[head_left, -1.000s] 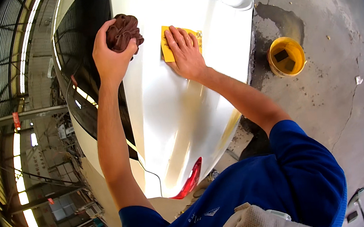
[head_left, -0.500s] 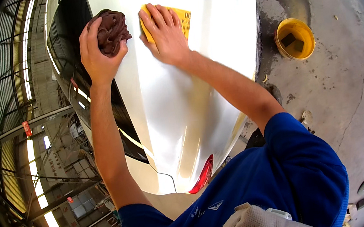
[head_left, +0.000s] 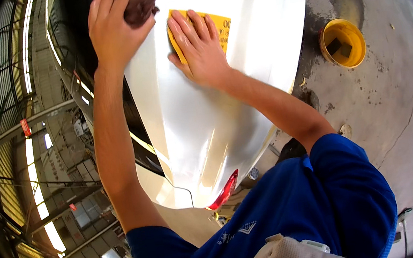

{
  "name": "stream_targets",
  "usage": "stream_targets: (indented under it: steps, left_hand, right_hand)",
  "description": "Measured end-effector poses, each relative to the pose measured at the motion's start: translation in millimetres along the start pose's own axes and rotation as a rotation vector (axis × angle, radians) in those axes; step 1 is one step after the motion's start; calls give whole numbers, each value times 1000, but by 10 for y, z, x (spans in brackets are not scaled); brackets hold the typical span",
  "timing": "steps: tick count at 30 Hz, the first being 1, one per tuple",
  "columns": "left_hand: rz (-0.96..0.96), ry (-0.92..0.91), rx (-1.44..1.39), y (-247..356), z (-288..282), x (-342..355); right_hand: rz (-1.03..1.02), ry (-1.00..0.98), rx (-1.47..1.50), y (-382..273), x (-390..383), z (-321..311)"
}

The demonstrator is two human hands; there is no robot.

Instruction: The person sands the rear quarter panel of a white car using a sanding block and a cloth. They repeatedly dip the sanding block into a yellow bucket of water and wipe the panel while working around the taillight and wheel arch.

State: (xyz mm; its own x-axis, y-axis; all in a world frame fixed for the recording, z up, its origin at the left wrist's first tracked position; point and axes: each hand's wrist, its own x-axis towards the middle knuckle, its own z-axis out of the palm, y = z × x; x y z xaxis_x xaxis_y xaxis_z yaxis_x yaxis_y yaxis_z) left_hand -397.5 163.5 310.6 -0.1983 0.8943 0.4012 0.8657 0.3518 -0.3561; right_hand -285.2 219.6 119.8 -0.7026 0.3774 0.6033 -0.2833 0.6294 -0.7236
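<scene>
At the top of the view my left hand (head_left: 115,29) is closed around a crumpled dark brown cloth (head_left: 140,4), over the upper left of a white car body panel (head_left: 193,130). Close to its right, my right hand (head_left: 196,52) lies open on a square yellow sheet (head_left: 222,24) with dark print, fingers stretched out and pressed flat over it on the panel, thumb out to the left. A dark glass pane (head_left: 137,117) runs along the panel's left side, partly behind my left arm. A red tail light (head_left: 225,192) is at the panel's lower end.
A yellow bucket (head_left: 355,49) with dark blocks inside stands on the stained concrete floor (head_left: 393,99) right of the car. A cable lies at the lower right. To the left, a metal roof structure (head_left: 23,127) with strip lights bends along the rim.
Since half a second ago my left hand has moved up with the cloth, and my right hand slightly down and right with the yellow sheet. Earlier, both had shifted up and left.
</scene>
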Motion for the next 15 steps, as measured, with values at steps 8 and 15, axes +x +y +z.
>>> stream_targets:
  steps: [8, 15]
  left_hand:
    - [-45, -186, 60, 9, -136, 103]
    - [-40, -11, -71, 220, -148, -668]
  right_hand:
    - [138, 103, 0, 297, 253, 1]
    - [116, 68, -32, 139, 58, 106]
